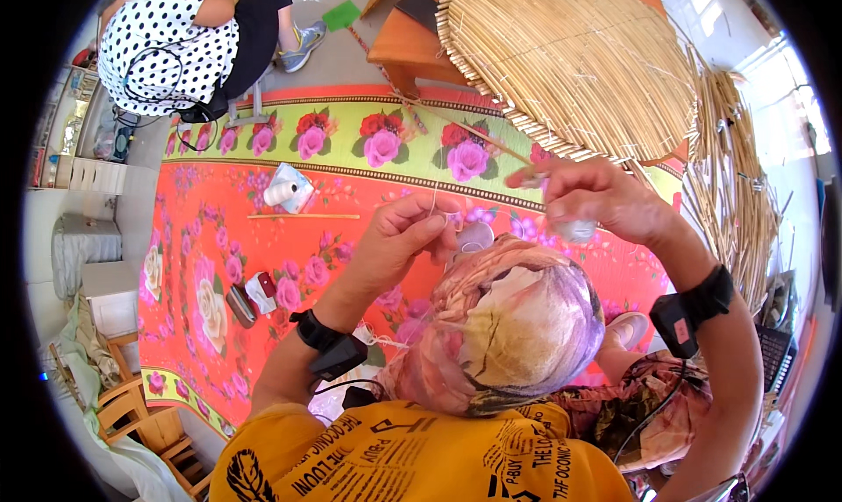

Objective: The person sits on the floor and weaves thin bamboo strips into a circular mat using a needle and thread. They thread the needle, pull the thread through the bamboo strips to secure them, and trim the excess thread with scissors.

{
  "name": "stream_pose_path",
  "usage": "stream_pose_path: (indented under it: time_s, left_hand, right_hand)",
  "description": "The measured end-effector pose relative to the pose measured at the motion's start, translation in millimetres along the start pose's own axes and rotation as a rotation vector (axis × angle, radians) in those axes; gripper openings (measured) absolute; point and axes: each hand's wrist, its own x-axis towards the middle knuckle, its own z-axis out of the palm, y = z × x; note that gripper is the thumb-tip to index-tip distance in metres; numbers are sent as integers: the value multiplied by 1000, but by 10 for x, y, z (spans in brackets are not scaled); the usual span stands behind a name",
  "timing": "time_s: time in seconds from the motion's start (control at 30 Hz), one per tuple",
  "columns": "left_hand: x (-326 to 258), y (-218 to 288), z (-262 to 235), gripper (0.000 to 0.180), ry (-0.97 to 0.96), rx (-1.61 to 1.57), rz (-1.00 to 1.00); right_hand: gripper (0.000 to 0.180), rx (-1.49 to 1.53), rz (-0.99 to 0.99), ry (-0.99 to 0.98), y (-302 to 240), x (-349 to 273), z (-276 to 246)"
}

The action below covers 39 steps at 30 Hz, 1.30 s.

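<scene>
My left hand [410, 234] is closed in a pinch on a fine white thread [434, 195] above the flowered red cloth [237, 318]. To the right, my right hand [610, 202] is raised with curled fingers, partly smeared by motion. A white rounded bundle [576, 230], perhaps a ball of thread, sits beneath its fingers, against the palm. A thin reed [482, 138] slants down from the far side, its near end close to the right fingertips. Just below the left fingers, a pale round thing [474, 236] is partly hidden by my knee [517, 327] in flowered trousers.
A large mat of bound reeds [570, 55] rests on an orange table [408, 46]. Loose reeds [737, 151] stand at the right. A white spool [281, 192], a thin stick [303, 216] and a dark case [240, 306] lie left. Another person [171, 46] sits far left.
</scene>
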Motion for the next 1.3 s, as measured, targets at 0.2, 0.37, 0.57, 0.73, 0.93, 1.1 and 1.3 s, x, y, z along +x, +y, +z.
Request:
stream_pose_path:
  time_s: [0.2,0.37,0.57,0.73,0.93,1.1,1.3]
  left_hand:
    - [96,78,125,25,-75,12,9]
    - [119,116,116,25,-151,61,17]
    - [147,80,121,25,-84,-23,0]
    - [149,89,103,24,-74,-16,13]
    - [103,-13,-176,24,109,70,7]
    - [-136,-10,-502,30,305,293,-3]
    - [-261,219,-341,33,73,586,-62]
  right_hand:
    - [9,-15,108,-140,-87,348,206]
    - [9,46,112,-219,-4,474,168]
    - [16,11,56,-209,191,478,145]
    - [17,75,91,-114,211,410,147]
    - [16,183,128,176,320,-303,-343]
    - [16,16,338,653,202,-1435,-852]
    - [15,-1249,893,1041,1155,-3900,-2180]
